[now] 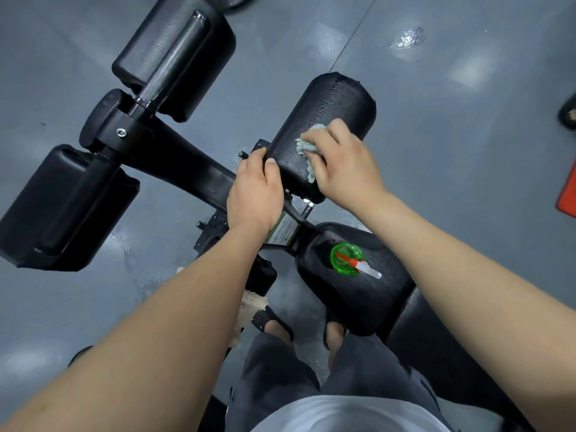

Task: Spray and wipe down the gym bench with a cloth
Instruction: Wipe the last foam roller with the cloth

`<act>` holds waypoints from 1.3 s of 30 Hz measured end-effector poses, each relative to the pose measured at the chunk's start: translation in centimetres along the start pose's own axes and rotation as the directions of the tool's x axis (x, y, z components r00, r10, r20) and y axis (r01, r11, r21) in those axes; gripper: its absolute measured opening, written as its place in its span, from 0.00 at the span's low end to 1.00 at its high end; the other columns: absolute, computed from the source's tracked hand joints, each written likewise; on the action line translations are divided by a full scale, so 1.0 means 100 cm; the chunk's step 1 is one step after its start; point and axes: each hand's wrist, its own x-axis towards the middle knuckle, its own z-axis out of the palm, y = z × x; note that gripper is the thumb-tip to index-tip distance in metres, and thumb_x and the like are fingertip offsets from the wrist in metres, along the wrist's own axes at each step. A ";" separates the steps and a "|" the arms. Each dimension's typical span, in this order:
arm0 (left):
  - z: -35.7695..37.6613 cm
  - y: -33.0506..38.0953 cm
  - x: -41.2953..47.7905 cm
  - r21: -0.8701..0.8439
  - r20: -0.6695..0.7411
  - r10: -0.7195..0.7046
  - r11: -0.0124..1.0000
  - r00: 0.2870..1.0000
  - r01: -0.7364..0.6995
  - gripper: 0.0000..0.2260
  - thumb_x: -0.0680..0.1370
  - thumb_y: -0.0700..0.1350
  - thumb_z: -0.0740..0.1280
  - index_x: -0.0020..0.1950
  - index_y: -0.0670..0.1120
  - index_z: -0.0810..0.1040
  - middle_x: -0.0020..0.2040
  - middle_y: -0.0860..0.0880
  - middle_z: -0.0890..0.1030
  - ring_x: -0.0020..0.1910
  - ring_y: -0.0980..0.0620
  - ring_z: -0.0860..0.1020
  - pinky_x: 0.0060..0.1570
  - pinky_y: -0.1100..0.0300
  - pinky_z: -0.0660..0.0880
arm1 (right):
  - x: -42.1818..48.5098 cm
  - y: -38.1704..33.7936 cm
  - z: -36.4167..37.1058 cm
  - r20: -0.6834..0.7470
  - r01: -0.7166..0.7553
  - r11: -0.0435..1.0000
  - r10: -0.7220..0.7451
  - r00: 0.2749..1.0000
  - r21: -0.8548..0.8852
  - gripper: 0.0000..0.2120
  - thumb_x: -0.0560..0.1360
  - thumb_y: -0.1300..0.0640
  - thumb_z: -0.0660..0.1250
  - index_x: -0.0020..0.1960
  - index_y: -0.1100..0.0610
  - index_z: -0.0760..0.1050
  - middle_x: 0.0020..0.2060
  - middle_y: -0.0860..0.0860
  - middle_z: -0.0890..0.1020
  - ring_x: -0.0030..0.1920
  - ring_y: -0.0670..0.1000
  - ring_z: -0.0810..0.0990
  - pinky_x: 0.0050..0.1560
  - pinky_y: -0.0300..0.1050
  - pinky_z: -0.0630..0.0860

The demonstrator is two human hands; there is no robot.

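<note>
The black gym bench fills the middle of the view, with a wet, beaded roller pad near the centre. My right hand presses a pale grey-green cloth onto that pad, fingers curled over it. My left hand grips the pad's left edge beside the black frame bar. A green spray bottle with a red and white nozzle stands on the seat pad below my hands, apart from both.
Two more black roller pads sit at the upper left and lower left. The grey floor shows wet patches. My sandalled feet stand beside the seat. A red object lies at the right edge.
</note>
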 end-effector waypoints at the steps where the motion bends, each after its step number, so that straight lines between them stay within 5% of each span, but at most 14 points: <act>1: 0.000 0.000 0.000 -0.003 0.001 0.002 1.000 1.000 -0.002 0.20 0.85 0.55 0.51 0.76 0.56 0.69 0.74 0.52 0.72 0.69 0.51 0.72 0.61 0.58 0.64 | -0.001 0.000 -0.002 0.009 0.014 1.000 -0.014 1.000 -0.021 0.13 0.81 0.49 0.62 0.62 0.52 0.77 0.51 0.54 0.74 0.46 0.58 0.78 0.36 0.52 0.77; 11: -0.001 -0.003 0.001 -0.034 -0.005 0.004 0.999 1.000 -0.004 0.19 0.84 0.52 0.53 0.74 0.56 0.71 0.72 0.53 0.72 0.67 0.52 0.73 0.59 0.59 0.64 | 0.098 0.040 -0.024 -0.037 -0.359 0.926 0.357 0.933 -0.115 0.14 0.81 0.47 0.58 0.61 0.50 0.75 0.60 0.57 0.73 0.51 0.64 0.78 0.47 0.55 0.74; 21: -0.001 -0.002 -0.001 -0.038 -0.035 0.002 0.999 0.999 -0.003 0.19 0.85 0.52 0.50 0.72 0.55 0.71 0.70 0.53 0.73 0.64 0.52 0.74 0.60 0.57 0.67 | 0.057 0.018 -0.005 -0.046 -0.103 0.986 0.098 0.994 -0.132 0.11 0.78 0.52 0.60 0.55 0.53 0.78 0.50 0.55 0.76 0.47 0.62 0.76 0.49 0.54 0.73; 28: 0.001 -0.002 0.000 -0.023 -0.027 -0.010 1.000 1.000 0.010 0.21 0.85 0.53 0.50 0.77 0.54 0.69 0.75 0.52 0.71 0.71 0.52 0.70 0.68 0.55 0.64 | -0.004 -0.006 0.006 -0.027 0.011 0.998 -0.012 1.000 -0.061 0.10 0.78 0.55 0.63 0.58 0.54 0.79 0.48 0.54 0.75 0.44 0.58 0.75 0.45 0.56 0.72; 32: 0.001 -0.002 0.000 -0.019 -0.028 0.004 1.000 1.000 -0.005 0.20 0.85 0.52 0.50 0.75 0.54 0.70 0.72 0.52 0.73 0.68 0.51 0.72 0.66 0.55 0.66 | -0.017 0.000 0.001 0.008 0.102 0.992 -0.102 0.995 -0.071 0.11 0.79 0.53 0.64 0.60 0.52 0.79 0.47 0.54 0.75 0.43 0.57 0.76 0.45 0.54 0.71; 39: 0.000 -0.005 0.000 -0.052 -0.038 0.018 0.998 0.999 -0.020 0.17 0.85 0.51 0.52 0.70 0.53 0.74 0.68 0.53 0.75 0.56 0.56 0.72 0.57 0.60 0.64 | 0.054 0.024 -0.012 -0.077 -0.244 0.962 0.236 0.969 -0.120 0.14 0.80 0.48 0.58 0.61 0.50 0.75 0.54 0.55 0.74 0.50 0.60 0.78 0.52 0.50 0.68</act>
